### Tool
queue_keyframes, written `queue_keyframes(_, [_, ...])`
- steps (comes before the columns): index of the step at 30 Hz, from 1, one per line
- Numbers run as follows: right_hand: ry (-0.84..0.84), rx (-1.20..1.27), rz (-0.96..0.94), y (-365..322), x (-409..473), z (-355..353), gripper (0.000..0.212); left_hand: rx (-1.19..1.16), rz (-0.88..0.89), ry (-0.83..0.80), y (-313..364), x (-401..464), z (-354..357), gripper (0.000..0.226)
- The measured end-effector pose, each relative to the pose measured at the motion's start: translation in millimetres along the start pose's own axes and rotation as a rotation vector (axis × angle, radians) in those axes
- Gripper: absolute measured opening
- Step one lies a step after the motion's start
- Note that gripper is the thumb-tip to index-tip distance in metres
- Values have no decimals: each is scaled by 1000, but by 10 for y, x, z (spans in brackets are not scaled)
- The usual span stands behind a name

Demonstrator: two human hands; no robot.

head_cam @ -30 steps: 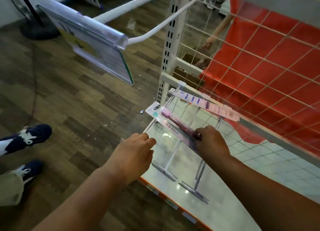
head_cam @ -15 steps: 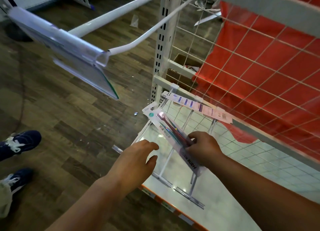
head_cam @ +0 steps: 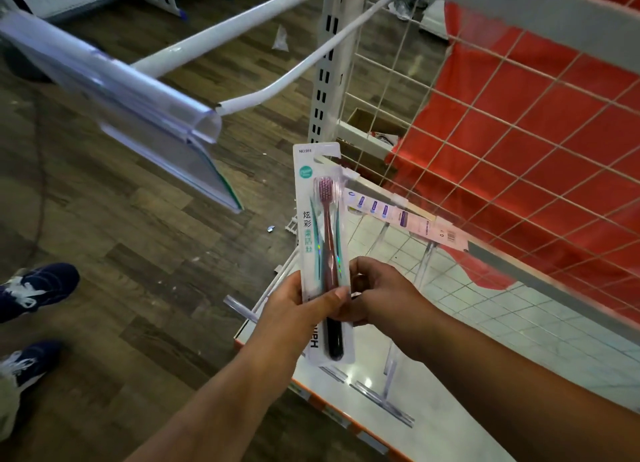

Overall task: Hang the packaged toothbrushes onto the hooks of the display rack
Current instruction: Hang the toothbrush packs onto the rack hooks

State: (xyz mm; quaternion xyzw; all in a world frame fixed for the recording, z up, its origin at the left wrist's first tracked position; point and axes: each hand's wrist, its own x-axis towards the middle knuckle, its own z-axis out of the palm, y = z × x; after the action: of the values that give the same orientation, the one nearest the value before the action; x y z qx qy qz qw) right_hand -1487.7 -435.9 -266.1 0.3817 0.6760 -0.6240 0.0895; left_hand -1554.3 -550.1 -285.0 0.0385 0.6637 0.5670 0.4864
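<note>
Now, in the head view, the packaged toothbrush (head_cam: 323, 254) stands nearly upright in front of the white upright post (head_cam: 325, 60) of the display rack, its hang-hole end topmost and just below the post's slotted face. The left hand (head_cam: 298, 309) grips the pack's lower half, thumb across the front and fingers behind, while the right hand (head_cam: 381, 295) pinches the pack's right edge at about the same height. Both hands sit well below the hang hole, so the top of the card is free. The nearest hook arm (head_cam: 294, 70) reaches out from the post to the upper left and ends at a clear label holder (head_cam: 138, 115). To do this step well, I judge the pack should be raised toward that tip, kept square to the arm, with the hole lined up before sliding it on; holding so low may let the card flex.
</note>
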Motion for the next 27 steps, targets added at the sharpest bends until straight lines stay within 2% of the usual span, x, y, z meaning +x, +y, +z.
queue_keyframes(2, [-5,-36,-19,0,15,43,29,-18,-9,27,-11,3,-17,60])
queue_keyframes(6, [-72,-90,-20,-23,60,90,29,-91,-16,84,-55,40,-93,35])
queue_keyframes(8, [-34,-111,-84,-52,95,53,22,-119,-24,145,-65,82,-136,30])
queue_keyframes(11, [333,-306,-311,-88,222,-94,19,-165,-29,235,-47,129,-227,21])
queue_keyframes(14, [578,-558,-359,-102,433,-328,29,-163,-21,243,-29,144,-303,20])
queue_keyframes(16, [593,-712,-323,-66,616,-492,46,-147,-22,219,-25,139,-328,21])
queue_keyframes(19, [554,-856,-137,30,849,-678,72,-126,-26,202,-46,158,-343,23])
queue_keyframes(23, [531,-901,39,206,1027,-767,70,-126,-10,198,-70,177,-315,21])
queue_keyframes(27, [536,-1085,5,324,1028,-723,71,-138,-7,217,-102,195,-312,20])
